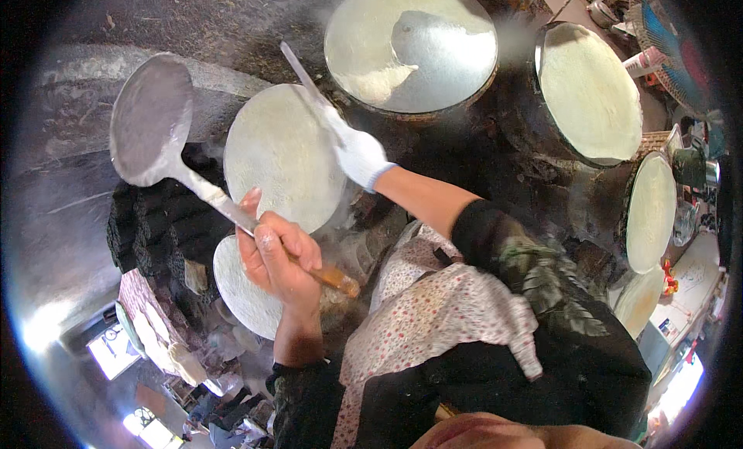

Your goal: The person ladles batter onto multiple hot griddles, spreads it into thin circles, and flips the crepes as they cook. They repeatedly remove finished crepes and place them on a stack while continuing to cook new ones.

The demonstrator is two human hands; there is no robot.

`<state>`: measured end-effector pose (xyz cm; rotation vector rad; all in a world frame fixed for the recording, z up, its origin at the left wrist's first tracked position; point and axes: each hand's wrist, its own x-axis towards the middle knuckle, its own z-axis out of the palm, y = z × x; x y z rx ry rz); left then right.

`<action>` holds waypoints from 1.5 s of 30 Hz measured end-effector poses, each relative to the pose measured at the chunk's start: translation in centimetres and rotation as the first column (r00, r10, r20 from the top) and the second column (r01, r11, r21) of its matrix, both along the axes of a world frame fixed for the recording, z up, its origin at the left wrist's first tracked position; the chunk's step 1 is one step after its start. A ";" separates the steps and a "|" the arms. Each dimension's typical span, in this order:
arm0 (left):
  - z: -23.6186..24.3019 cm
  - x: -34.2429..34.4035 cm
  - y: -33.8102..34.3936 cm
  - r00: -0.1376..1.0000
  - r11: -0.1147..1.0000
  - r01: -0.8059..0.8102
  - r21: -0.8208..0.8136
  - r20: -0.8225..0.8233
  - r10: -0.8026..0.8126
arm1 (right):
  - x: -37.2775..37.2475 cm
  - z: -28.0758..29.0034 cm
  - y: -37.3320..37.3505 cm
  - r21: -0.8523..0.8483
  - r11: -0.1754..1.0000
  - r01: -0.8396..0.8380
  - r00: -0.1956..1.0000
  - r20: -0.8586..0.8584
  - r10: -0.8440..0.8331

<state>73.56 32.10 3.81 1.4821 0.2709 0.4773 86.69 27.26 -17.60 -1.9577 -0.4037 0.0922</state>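
My bare left hand (282, 256) is closed round the handle of a large ladle (151, 120). Its wide, shallow grey bowl is raised out to the left, and the handle ends in wood. My right hand (360, 155), in a white glove, grips a long flat scraper (300, 66) that points up and left. Below the scraper lies a round griddle covered by a pale batter sheet (275, 155). Beyond it, another griddle (453, 54) is partly coated, its right side shiny bare metal. A pale round (240, 290) shows behind my left hand.
More pale-topped round griddles (592, 93) curve round to my right. Dark honeycomb briquettes (166, 232) are stacked at left. Farther down-left, a pink-covered surface (139, 286) holds pale folded sheets. A wire-guarded fan (665, 27) stands at upper right. Steam hangs around the griddles.
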 end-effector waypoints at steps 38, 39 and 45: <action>-5.6 -9.8 0.1 0.978 0.854 0.135 0.503 -0.206 -0.033 | -5.8 2.4 -18.5 0.051 0.941 0.335 0.873 -0.392 -0.290; -5.5 -9.7 -0.9 0.997 0.702 0.078 0.708 -0.052 -0.058 | -5.9 2.6 -18.7 0.096 0.958 0.268 0.918 -0.328 -0.224; -2.5 -7.8 -7.3 0.844 0.989 0.140 0.045 -0.527 -0.096 | -4.7 0.8 -22.9 -0.115 0.970 0.214 0.934 -0.268 -0.238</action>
